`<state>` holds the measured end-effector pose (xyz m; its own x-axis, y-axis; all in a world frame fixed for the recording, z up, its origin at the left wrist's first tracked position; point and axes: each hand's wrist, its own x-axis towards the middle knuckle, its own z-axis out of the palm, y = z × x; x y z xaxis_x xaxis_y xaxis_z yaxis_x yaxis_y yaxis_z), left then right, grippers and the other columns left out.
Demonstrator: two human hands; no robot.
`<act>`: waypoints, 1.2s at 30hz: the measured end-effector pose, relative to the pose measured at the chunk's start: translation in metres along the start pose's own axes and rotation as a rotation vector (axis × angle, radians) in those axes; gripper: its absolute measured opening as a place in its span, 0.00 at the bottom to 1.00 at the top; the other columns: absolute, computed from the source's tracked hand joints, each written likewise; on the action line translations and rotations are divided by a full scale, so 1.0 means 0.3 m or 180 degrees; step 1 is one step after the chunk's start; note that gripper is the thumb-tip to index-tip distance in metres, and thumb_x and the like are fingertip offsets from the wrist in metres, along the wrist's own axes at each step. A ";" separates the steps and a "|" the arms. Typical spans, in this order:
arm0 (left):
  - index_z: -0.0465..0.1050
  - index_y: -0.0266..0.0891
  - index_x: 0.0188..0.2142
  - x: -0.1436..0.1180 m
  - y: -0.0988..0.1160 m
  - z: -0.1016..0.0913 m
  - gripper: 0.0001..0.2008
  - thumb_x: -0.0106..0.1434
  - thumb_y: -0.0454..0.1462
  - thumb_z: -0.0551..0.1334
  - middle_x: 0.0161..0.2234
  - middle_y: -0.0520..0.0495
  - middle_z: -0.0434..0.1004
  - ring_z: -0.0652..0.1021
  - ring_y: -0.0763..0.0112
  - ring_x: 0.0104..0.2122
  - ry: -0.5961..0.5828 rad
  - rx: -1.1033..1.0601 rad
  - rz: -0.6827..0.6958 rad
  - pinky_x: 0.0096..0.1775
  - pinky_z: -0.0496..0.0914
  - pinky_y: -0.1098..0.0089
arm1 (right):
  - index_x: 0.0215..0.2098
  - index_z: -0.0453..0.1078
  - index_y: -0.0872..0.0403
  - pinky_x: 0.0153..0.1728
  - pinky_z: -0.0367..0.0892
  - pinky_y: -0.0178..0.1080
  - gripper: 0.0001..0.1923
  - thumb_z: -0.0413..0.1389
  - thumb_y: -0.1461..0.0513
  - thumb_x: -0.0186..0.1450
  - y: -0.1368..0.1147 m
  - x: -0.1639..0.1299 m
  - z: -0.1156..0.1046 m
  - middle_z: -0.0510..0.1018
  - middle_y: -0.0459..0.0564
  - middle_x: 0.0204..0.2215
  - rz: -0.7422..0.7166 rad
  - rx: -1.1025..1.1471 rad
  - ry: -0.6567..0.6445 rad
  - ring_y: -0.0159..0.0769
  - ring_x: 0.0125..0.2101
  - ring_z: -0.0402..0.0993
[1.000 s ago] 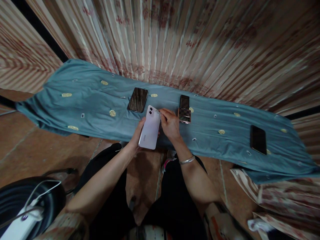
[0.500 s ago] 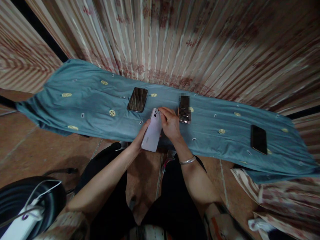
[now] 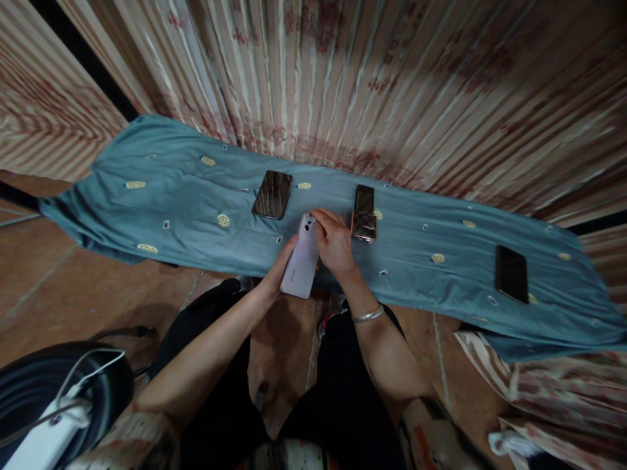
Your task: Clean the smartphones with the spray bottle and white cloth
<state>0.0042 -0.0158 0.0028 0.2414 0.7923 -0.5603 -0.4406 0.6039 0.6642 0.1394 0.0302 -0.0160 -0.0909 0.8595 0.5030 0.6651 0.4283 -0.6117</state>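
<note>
I hold the white phone [image 3: 300, 264] back-up above the blue cloth [image 3: 171, 202]: my left hand [image 3: 280, 266] wraps its edge, my right hand [image 3: 334, 243] pinches its top corner. Its logo is unreadable. Three dark phones [image 3: 272, 194] lie around, striped curtain [image 3: 343, 78] behind.

White phone [image 3: 300, 261] tilted onto its edge.

You see small lettering on the back of the white phone [image 3: 300, 260] you hold, too small to read. No other text is legible.
</note>
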 end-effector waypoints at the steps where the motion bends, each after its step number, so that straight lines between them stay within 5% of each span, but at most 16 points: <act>1: 0.74 0.33 0.39 -0.001 -0.001 0.002 0.21 0.71 0.46 0.49 0.23 0.47 0.79 0.76 0.70 0.18 0.0020 0.0002 0.0020 0.24 0.72 0.72 | 0.51 0.74 0.53 0.61 0.64 0.46 0.20 0.46 0.67 0.68 -0.003 0.001 0.002 0.78 0.53 0.53 0.0015 0.0029 0.0037 0.40 0.55 0.72; 9: 0.76 0.32 0.38 -0.012 0.023 -0.011 0.25 0.72 0.49 0.47 0.22 0.44 0.78 0.77 0.69 0.19 -0.0043 0.0099 -0.0002 0.25 0.72 0.71 | 0.46 0.75 0.51 0.61 0.64 0.48 0.12 0.52 0.64 0.67 0.012 0.006 0.004 0.77 0.55 0.54 0.0264 0.0184 0.0171 0.42 0.56 0.72; 13: 0.74 0.31 0.44 -0.014 0.033 -0.017 0.23 0.71 0.47 0.49 0.23 0.45 0.79 0.78 0.67 0.20 0.0063 -0.0042 0.0054 0.24 0.73 0.70 | 0.46 0.75 0.51 0.56 0.68 0.46 0.13 0.51 0.64 0.67 0.015 0.005 0.003 0.81 0.52 0.47 0.0273 0.0140 0.0045 0.42 0.50 0.76; 29: 0.74 0.35 0.39 -0.015 0.004 -0.005 0.19 0.71 0.46 0.51 0.23 0.47 0.78 0.76 0.70 0.18 -0.0082 -0.0010 0.0040 0.24 0.72 0.72 | 0.48 0.76 0.50 0.56 0.68 0.46 0.15 0.50 0.62 0.69 -0.003 0.003 -0.009 0.82 0.51 0.48 0.0096 0.0131 0.0065 0.42 0.50 0.76; 36: 0.76 0.31 0.42 -0.006 0.016 -0.031 0.26 0.70 0.52 0.51 0.23 0.43 0.80 0.78 0.68 0.19 -0.0122 -0.0029 0.0039 0.24 0.73 0.71 | 0.47 0.76 0.50 0.55 0.67 0.47 0.15 0.49 0.63 0.69 0.027 0.003 -0.005 0.83 0.51 0.47 0.0224 -0.0028 -0.0010 0.42 0.48 0.77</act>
<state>-0.0063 -0.0151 0.0023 0.2689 0.8026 -0.5325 -0.4516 0.5934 0.6663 0.1458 0.0341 -0.0196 -0.0459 0.8882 0.4571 0.6764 0.3644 -0.6401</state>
